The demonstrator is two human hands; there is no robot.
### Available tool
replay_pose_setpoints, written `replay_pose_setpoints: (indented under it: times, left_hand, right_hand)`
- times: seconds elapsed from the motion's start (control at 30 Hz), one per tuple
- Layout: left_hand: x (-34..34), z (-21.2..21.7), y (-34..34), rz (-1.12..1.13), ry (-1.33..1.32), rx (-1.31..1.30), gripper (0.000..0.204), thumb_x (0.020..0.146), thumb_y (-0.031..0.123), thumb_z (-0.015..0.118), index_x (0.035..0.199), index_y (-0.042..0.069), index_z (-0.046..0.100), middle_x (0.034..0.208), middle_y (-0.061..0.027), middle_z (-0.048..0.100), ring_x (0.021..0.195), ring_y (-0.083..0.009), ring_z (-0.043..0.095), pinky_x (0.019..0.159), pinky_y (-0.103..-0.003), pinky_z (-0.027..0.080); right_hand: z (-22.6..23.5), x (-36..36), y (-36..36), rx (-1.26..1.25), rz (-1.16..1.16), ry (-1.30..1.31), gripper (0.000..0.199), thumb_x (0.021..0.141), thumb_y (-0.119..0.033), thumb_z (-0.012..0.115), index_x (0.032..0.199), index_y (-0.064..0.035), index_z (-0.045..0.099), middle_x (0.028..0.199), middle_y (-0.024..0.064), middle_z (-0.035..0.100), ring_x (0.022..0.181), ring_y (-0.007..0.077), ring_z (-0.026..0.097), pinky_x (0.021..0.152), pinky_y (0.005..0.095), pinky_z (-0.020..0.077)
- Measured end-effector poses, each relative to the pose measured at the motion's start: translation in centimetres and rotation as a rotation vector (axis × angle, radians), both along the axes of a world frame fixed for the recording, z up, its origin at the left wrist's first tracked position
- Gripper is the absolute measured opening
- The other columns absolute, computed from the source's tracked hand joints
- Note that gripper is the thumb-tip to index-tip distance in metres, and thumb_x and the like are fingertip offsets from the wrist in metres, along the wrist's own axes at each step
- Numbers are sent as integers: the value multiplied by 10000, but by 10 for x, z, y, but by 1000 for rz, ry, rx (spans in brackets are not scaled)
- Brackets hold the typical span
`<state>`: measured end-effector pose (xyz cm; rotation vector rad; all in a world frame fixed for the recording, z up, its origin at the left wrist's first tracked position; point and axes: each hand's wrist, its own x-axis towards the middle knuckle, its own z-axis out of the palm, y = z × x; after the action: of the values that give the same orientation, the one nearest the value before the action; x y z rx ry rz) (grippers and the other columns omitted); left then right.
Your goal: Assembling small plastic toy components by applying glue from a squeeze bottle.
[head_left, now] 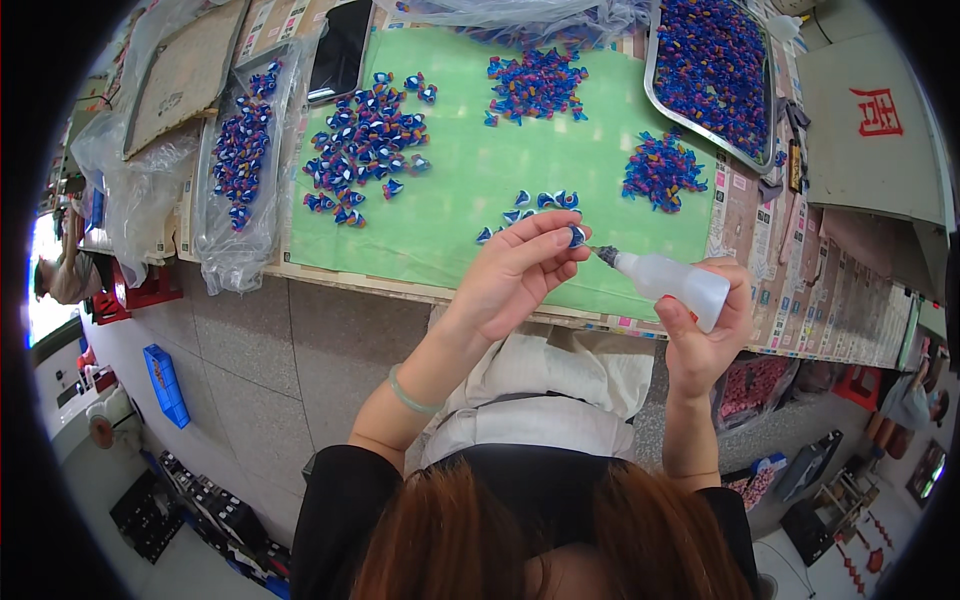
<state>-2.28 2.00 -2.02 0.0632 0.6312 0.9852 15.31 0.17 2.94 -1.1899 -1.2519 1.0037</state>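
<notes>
Between the thumb and fingertips of my left hand [528, 262] is a small blue-and-white plastic piece [577, 236]. My right hand [712, 335] is wrapped around a translucent white squeeze bottle [672, 284], tilted so that its thin dark nozzle [606, 255] points at the piece. Whether the tip touches it, I cannot tell. Just beyond my left fingers, several blue-and-white pieces [545, 199] lie in short rows on a green sheet [470, 150], partly hidden by that hand. The sheet also bears a pile of blue, white and red pieces [362, 145] and two heaps of smaller blue-and-red parts [535, 85] [664, 172].
A metal tray [649, 78] full of small parts stands at the far right, near a grey box [868, 130]. At the left are a plastic-lined tray [205, 195], a flat board [185, 75] and a black phone [341, 52]. Clear plastic film [540, 20] lies along the back.
</notes>
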Motion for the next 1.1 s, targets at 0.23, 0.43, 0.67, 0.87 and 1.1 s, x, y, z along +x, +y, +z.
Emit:
replay_pose_setpoints:
  times: [0.23, 0.43, 0.67, 0.87, 1.1]
  left_hand:
    - [0, 0, 0, -11, 7, 10, 231, 806, 65, 505, 1029, 6, 510, 915, -61, 566, 810, -122, 544, 709, -228, 439]
    - [0, -2, 0, -11, 12, 7, 228, 806, 62, 506, 1028, 10, 512, 914, -58, 565, 806, -128, 545, 694, -224, 440]
    - [-10, -7, 4, 59, 74, -13, 214, 798, 59, 515, 1009, 20, 517, 896, -55, 565, 791, -126, 541, 672, -232, 447]
    - [-8, -8, 6, 57, 66, -6, 208, 799, 60, 514, 1004, 20, 512, 891, -57, 563, 755, -118, 529, 670, -231, 446]
    - [-5, -11, 4, 47, 85, -17, 209, 819, 56, 471, 1024, 14, 486, 935, -73, 534, 739, -113, 515, 665, -235, 443]
  right_hand:
    - [3, 0, 1, 18, -27, 31, 315, 636, -99, 689, 832, -34, 451, 794, 32, 430, 712, 102, 397, 647, 203, 313]
    - [-7, 17, 3, 30, -78, 167, 285, 657, -6, 651, 859, -6, 450, 830, 48, 473, 718, 95, 481, 611, 200, 397]
    - [-50, 97, 30, -61, -500, 5, 310, 740, 23, 550, 992, 26, 369, 962, 115, 515, 874, 155, 513, 772, 259, 405]
    - [-81, 124, 35, 52, -642, -347, 370, 743, -24, 585, 1032, 19, 358, 947, 96, 512, 879, 154, 494, 792, 247, 378]
    - [-59, 64, 37, 59, -190, -618, 124, 748, -11, 550, 870, 6, 558, 834, 58, 556, 787, 130, 519, 687, 236, 408]
